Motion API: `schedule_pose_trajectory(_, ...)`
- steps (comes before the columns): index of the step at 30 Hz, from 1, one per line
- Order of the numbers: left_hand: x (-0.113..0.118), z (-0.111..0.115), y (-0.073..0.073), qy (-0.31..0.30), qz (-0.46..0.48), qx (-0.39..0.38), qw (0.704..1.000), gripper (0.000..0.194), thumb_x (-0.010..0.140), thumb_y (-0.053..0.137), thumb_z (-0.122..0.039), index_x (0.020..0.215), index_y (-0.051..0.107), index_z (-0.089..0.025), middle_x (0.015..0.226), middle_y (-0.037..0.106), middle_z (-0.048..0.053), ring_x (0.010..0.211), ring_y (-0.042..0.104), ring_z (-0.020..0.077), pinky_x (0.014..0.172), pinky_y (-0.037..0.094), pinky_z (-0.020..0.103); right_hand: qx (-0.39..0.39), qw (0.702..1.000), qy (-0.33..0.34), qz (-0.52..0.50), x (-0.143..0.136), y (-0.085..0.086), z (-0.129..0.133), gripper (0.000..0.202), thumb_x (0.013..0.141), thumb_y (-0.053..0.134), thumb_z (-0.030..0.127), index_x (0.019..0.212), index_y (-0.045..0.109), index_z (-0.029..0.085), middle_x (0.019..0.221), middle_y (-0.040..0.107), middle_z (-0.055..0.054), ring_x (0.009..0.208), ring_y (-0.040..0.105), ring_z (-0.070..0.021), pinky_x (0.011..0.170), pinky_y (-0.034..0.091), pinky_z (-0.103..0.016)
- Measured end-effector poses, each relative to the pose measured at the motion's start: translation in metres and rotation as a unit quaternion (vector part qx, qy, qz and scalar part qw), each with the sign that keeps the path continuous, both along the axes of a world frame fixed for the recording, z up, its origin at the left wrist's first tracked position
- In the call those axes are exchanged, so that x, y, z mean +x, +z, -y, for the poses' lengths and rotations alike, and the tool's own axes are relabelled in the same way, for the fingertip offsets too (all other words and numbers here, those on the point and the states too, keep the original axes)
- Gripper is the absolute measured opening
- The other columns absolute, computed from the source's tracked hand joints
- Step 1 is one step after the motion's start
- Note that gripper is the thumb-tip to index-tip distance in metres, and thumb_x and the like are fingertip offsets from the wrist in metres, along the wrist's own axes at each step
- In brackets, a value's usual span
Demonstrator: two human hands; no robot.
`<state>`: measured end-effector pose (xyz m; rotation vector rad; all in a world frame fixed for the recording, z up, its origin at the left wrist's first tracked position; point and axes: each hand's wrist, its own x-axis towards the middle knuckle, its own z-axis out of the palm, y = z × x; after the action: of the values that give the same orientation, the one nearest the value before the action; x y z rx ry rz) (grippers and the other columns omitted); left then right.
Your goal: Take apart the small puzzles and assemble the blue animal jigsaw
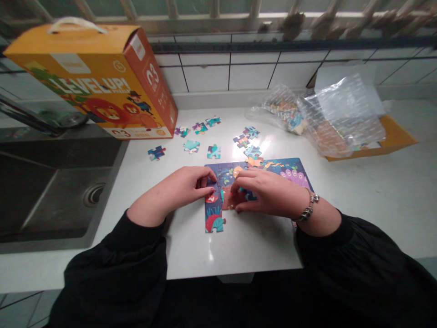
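Observation:
A partly joined puzzle (215,218) lies on the white counter, with dark blue, red and purple pictures. My left hand (191,184) rests at its upper left edge, thumb and fingers bent toward each other on the border pieces. Over the middle of the puzzle is my right hand (256,189), its fingers curled down onto a reddish-brown piece (226,200). An orange piece (254,161) lies at the top edge, just beyond the right hand. Loose pieces, among them a teal one (214,151) and a dark blue one (156,153), are scattered behind the puzzle.
An orange puzzle box (102,86) stands at the back left beside a dark sink (61,182). At the back right, a plastic bag of pieces (287,114) lies near an open orange box (392,136) with clear wrapping (351,109). A tiled wall (252,75) runs behind.

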<state>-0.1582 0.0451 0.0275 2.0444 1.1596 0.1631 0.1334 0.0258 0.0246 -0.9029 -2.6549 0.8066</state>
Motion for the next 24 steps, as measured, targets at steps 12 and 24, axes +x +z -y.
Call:
schedule_pose_trajectory(12, -0.0002, -0.0005, 0.0005, -0.002, -0.007, 0.0, 1.0, 0.022, 0.098, 0.075, -0.037, 0.115, 0.077, -0.023, 0.079, 0.069, -0.001, 0.07, 0.062, 0.0176, 0.068, 0.044, 0.029, -0.048, 0.998, -0.026, 0.036, -0.0013, 0.0007, -0.0001, 0.027, 0.091, 0.094, 0.027, 0.114, 0.08, 0.019, 0.115, 0.069, -0.008, 0.096, 0.068, -0.0204, 0.085, 0.054, -0.034)
schedule_pose_trajectory(24, -0.0019, -0.0002, -0.0017, -0.008, -0.005, 0.006, 1.0, 0.022, 0.098, 0.075, -0.037, 0.116, 0.078, -0.023, 0.08, 0.071, -0.001, 0.071, 0.062, 0.0177, 0.068, 0.044, 0.03, -0.308, 0.946, -0.075, -0.07, -0.0034, 0.0066, 0.007, 0.012, 0.105, 0.072, 0.031, 0.098, 0.07, 0.022, 0.086, 0.081, -0.002, 0.074, 0.072, -0.0158, 0.068, 0.052, -0.028)
